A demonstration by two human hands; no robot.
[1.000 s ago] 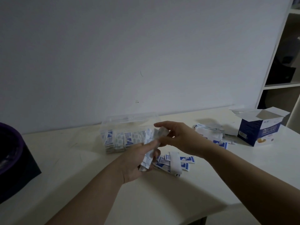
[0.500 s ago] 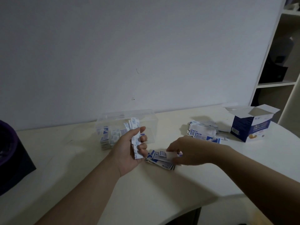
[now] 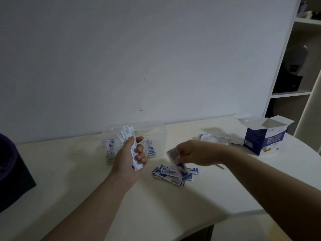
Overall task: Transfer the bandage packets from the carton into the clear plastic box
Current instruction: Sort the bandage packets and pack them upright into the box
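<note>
The clear plastic box (image 3: 156,129) stands against the wall with bandage packets upright inside it. In front of the box, my left hand (image 3: 128,157) grips a bunch of blue-and-white packets (image 3: 127,136) upright. My right hand (image 3: 194,153) pinches a few packets (image 3: 178,164), lifted just above a loose pile of packets (image 3: 166,173) on the table. A second heap of packets (image 3: 213,139) lies further right. The open blue-and-white carton (image 3: 264,138) stands at the far right with its flaps up.
A dark purple container (image 3: 12,171) sits at the table's left edge. A white shelf unit (image 3: 295,66) rises at the right behind the carton. The cream table (image 3: 78,180) has a curved front edge at the lower right.
My right hand dropped to the loose pile, then lifted a few packets off it. My left hand stayed in front of the box holding its bunch upright.
</note>
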